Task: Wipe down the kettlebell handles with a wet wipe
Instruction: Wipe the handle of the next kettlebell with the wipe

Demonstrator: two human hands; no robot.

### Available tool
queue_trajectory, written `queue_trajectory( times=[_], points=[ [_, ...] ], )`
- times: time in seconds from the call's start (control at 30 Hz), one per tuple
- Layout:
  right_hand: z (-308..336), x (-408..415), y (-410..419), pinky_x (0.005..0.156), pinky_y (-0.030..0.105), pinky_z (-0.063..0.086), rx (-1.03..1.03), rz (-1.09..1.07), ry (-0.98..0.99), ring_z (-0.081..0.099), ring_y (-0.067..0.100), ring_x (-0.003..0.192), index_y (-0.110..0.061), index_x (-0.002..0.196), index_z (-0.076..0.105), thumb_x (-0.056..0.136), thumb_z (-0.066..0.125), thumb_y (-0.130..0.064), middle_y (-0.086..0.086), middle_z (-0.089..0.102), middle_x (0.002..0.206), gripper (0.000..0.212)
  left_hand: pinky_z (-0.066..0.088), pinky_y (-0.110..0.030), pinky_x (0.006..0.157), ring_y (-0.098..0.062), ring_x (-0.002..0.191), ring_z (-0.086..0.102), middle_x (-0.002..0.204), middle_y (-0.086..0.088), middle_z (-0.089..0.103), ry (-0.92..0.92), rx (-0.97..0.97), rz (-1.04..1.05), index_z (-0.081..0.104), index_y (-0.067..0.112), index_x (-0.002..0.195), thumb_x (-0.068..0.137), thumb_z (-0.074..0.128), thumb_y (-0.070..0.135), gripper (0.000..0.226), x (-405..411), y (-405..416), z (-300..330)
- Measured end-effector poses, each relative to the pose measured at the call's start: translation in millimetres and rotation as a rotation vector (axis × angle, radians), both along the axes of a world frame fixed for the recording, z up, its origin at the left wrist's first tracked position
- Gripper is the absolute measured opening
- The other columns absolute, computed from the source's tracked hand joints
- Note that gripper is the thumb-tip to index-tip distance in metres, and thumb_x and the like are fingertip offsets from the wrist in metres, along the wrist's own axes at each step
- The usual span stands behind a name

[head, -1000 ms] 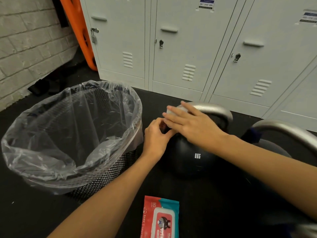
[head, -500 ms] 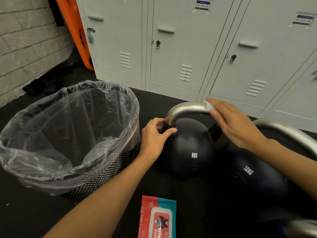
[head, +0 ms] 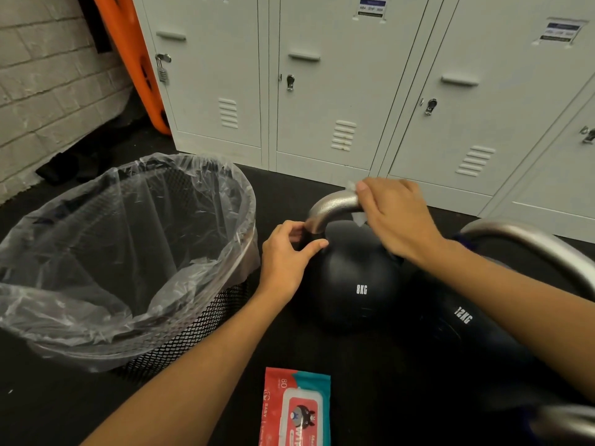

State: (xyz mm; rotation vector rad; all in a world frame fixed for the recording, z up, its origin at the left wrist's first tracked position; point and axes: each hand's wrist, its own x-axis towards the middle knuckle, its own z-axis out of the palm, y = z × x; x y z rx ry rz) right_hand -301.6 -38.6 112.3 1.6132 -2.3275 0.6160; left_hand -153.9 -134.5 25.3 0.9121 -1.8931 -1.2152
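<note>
Fingers of the right hand [head: 394, 217] curl a thin white wet wipe [head: 352, 187] over the brushed-steel handle [head: 335, 206] of the round matte-black 8KG kettlebell [head: 351, 284]; the left hand [head: 286, 255] grips the handle's left leg beside a mesh bin [head: 199, 329] lined with crinkled clear plastic.

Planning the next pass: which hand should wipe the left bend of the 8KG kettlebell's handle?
Right hand: it holds the wet wipe on the 8KG kettlebell's handle. The left hand grips the handle's base.

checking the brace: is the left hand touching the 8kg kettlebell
Touching: the head view shows the left hand gripping the base of the 8kg kettlebell handle, thumb on the bell.
</note>
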Motion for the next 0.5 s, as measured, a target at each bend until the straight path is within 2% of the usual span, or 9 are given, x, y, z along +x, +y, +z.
queue_trajectory(
  times=[0.03,0.1,0.2,0.27,0.33,0.4,0.43,0.5],
  points=[
    [-4,6,-5,0.100,0.039,0.031,-0.003,-0.006,0.082,0.057,0.025,0.090,-0.023,0.094,0.060,0.105,0.025,-0.032,-0.003,0.063,0.090,0.037,0.048,-0.015,0.083,-0.003,0.096,0.060,0.106,0.003,0.065,0.002,-0.002,0.006,0.064,0.015,0.110,0.073,0.081,0.031,0.043,0,0,0],
    [-15,17,-12,0.108,0.042,0.026,-0.006,0.023,0.236,0.061,0.027,0.102,-0.018,0.115,0.065,0.103,0.027,-0.034,0.002,0.066,0.106,0.044,0.045,-0.008,0.078,0.000,0.092,0.060,0.103,0.003,0.066,0.002,-0.007,0.014,0.064,0.015,0.108,0.073,0.081,0.031,0.042,-1,0,0],
    [-32,18,-14,0.113,0.047,0.026,-0.021,0.181,0.476,0.059,0.028,0.118,-0.014,0.130,0.061,0.097,0.054,-0.025,0.009,0.064,0.123,0.035,0.044,-0.007,0.075,-0.001,0.091,0.060,0.101,0.003,0.066,-0.005,-0.014,0.012,0.063,0.016,0.103,0.073,0.082,0.032,0.039,-1,1,2],
    [-33,14,-8,0.114,0.048,0.028,0.036,0.273,0.552,0.054,0.030,0.127,-0.014,0.136,0.058,0.085,0.072,-0.015,0.011,0.060,0.134,0.053,0.043,-0.006,0.075,0.000,0.090,0.059,0.101,0.003,0.065,-0.018,-0.024,0.002,0.062,0.019,0.101,0.074,0.081,0.031,0.035,0,2,4],
    [-29,6,-3,0.112,0.048,0.031,0.022,0.310,0.516,0.053,0.030,0.129,-0.014,0.139,0.054,0.083,0.071,-0.007,0.011,0.057,0.138,0.059,0.043,-0.004,0.073,0.003,0.088,0.058,0.101,0.003,0.065,-0.021,-0.026,-0.006,0.063,0.018,0.102,0.074,0.081,0.030,0.036,0,1,5],
    [-24,0,5,0.109,0.049,0.039,-0.069,0.293,0.363,0.054,0.029,0.124,-0.014,0.139,0.054,0.094,0.058,-0.013,0.010,0.058,0.136,0.045,0.041,0.000,0.071,0.005,0.086,0.058,0.101,0.002,0.066,-0.018,-0.018,-0.004,0.065,0.015,0.105,0.074,0.081,0.028,0.038,0,0,5],
    [-21,-3,10,0.106,0.045,0.041,-0.111,0.271,0.268,0.054,0.027,0.122,-0.013,0.139,0.055,0.099,0.051,-0.021,0.009,0.059,0.134,0.041,0.041,0.000,0.070,0.004,0.087,0.058,0.101,0.002,0.066,-0.022,-0.013,-0.004,0.065,0.014,0.106,0.073,0.081,0.028,0.039,0,0,5],
    [-17,-8,24,0.106,0.026,0.036,-0.133,0.228,0.083,0.051,0.022,0.119,-0.012,0.139,0.054,0.101,0.046,-0.030,0.006,0.059,0.134,0.043,0.042,-0.003,0.071,0.001,0.090,0.059,0.103,0.002,0.066,-0.033,-0.005,-0.009,0.065,0.015,0.109,0.074,0.080,0.030,0.041,0,0,6]
  ],
)
